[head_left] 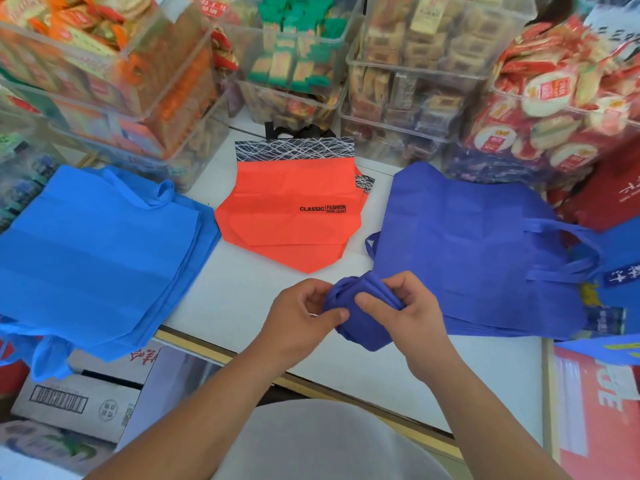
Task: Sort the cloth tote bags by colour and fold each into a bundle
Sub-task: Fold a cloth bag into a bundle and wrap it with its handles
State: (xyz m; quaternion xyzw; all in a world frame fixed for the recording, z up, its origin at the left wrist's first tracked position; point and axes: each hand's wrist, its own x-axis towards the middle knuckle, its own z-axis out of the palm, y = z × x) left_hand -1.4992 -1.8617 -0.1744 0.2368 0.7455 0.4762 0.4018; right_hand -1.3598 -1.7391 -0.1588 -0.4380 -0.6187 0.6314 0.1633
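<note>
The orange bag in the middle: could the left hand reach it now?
Probably, once freed: the left hand grips the purple bundle, but only counter lies between it and the orange bag.

Three bag stacks on table point(242, 299): left stack point(97, 251) overhangs near edge, middle stack point(287, 216) far centre, right stack point(478, 251) at right. Bundle point(363, 327) near centre between left hand point(301, 317) and right hand point(412, 313), touching right stack. Bins point(298, 64) along far edge behind stacks. Cartons point(79, 407) below table, near left.
</note>
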